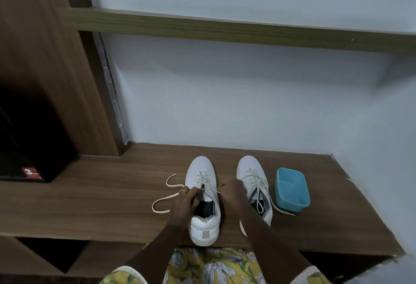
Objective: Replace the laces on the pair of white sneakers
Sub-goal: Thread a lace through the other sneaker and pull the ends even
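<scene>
Two white sneakers side by side at bench point(101, 205) front edge, toes toward rear edge. Left grip point(185, 201) pinches lace point(167, 197) at left sneaker point(204, 227) eyelets. Right grip point(234, 193) between sneakers, blurred. Blue tub point(292, 190) just beside right sneaker point(249, 171), toward right edge.

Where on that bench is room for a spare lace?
Bare wood lies between the black box and the loose lace, and right of the tub. Crowded between left sneaker and right sneaker, where left hand and right hand work.
</scene>
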The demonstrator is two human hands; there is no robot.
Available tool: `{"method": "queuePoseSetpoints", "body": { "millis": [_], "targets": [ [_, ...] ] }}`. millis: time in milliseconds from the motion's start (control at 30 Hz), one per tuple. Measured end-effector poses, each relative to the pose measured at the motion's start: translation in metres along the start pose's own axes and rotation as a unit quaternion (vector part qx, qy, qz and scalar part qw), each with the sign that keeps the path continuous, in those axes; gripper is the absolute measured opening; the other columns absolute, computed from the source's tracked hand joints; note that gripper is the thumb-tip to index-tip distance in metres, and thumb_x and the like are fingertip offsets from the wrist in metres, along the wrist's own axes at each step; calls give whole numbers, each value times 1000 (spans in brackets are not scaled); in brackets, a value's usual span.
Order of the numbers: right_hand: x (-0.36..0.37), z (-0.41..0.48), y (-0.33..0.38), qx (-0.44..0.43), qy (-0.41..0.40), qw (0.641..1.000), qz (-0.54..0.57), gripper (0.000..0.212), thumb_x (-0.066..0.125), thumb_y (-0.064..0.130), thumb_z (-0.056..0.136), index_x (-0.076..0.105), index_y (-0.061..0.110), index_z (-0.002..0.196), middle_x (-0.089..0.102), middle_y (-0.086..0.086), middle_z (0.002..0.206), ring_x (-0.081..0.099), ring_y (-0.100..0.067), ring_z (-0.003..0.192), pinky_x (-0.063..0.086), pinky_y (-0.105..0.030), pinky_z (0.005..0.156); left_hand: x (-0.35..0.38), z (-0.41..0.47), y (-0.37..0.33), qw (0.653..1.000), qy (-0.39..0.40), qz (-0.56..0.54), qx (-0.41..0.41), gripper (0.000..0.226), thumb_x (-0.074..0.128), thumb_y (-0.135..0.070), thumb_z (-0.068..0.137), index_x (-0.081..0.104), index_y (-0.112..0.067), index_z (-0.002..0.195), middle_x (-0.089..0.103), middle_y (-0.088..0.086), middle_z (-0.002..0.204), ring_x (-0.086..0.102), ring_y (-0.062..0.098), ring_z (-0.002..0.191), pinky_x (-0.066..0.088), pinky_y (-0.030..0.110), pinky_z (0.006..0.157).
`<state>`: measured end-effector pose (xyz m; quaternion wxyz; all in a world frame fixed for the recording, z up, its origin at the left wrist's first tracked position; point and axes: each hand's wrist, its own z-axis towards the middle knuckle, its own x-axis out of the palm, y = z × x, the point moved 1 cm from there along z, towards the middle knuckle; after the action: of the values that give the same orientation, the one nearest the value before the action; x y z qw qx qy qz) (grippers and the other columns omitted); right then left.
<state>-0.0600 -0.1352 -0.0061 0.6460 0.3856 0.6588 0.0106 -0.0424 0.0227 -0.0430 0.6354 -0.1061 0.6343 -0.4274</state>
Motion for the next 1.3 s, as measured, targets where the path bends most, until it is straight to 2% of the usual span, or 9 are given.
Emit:
{"method": "queuePoseSetpoints", "body": {
  "millis": [67, 167, 233, 467, 600, 867, 1000, 1167, 1300],
  "targets": [
    [-4, 0, -3, 11, -4, 999, -41, 26, 44, 11, 88, 59, 13, 67, 68, -8, 92, 64, -27, 97, 47, -29, 77, 0, 1, 1, 1000, 5, 5, 3, 31, 53, -4, 88, 63, -14, 116, 36, -8, 77, 50, 21, 84, 23, 23, 62],
    [-5, 1, 3, 5, -26, 997, -66, 25, 43, 11, 90, 67, 9, 97, 68, -9, 106, 62, -27, 104, 47, -32, 85, 0, 0, 1, 1000, 4, 4, 4, 30, 53, -5, 89, 63, -15, 116, 34, -11, 75, 47, 18, 80, 22, 22, 62],
    [-3, 1, 11, -10, -22, 998, -53, 27, 44, 12, 91, 67, 8, 104, 67, -10, 110, 60, -28, 108, 45, -31, 88, -1, -1, 1, 1000, 3, 3, 2, 31, 53, -4, 89, 63, -14, 116, 32, -14, 74, 48, 20, 80, 22, 21, 62],
    [13, -4, 18, -58, -18, 997, 50, 22, 56, 8, 86, 75, 17, 95, 70, -3, 106, 62, -21, 103, 49, -30, 86, 1, 0, 5, 1000, 9, 17, -1, 30, 53, -6, 89, 61, -14, 118, 40, -4, 83, 54, 27, 90, 23, 23, 64],
    [13, -5, 14, -89, -45, 994, 39, 28, 52, 5, 85, 75, 19, 92, 72, -2, 100, 63, -20, 98, 46, -27, 79, 2, 1, 4, 1000, 7, 23, -2, 28, 52, -6, 90, 60, -12, 115, 38, -5, 81, 53, 27, 89, 23, 24, 63],
    [16, -3, 10, -113, -46, 992, -21, 34, 49, 7, 87, 73, 28, 101, 70, -2, 105, 62, -22, 101, 44, -27, 82, 4, 1, 9, 1000, 10, 17, 5, 29, 53, -5, 88, 61, -14, 114, 40, -6, 82, 47, 17, 80, 26, 24, 64],
    [14, -5, 12, -109, -49, 992, -39, 36, 48, 10, 88, 72, 32, 104, 69, 1, 110, 60, -23, 107, 44, -31, 90, 3, 1, 8, 1000, 15, -1, 4, 31, 52, -6, 89, 58, -17, 118, 49, -1, 91, 54, 23, 92, 31, 25, 68],
    [15, -4, 4, -93, -29, 995, -10, 35, 48, 9, 90, 72, 25, 108, 69, 1, 115, 61, -19, 110, 45, -28, 92, 1, -9, 9, 985, -37, -143, -89, 27, 60, -23, 90, 44, -23, 112, 55, -3, 68, 54, 11, 62, 39, 24, 57],
    [13, -3, -2, -64, -42, 997, -15, 37, 46, 8, 90, 69, 23, 115, 65, 1, 121, 55, -19, 117, 38, -27, 96, 9, -26, 34, 993, -36, -92, -58, 16, 48, -36, 96, 58, -25, 102, 66, -7, 81, 61, 9, 78, 48, 34, 70]
  ]
}}
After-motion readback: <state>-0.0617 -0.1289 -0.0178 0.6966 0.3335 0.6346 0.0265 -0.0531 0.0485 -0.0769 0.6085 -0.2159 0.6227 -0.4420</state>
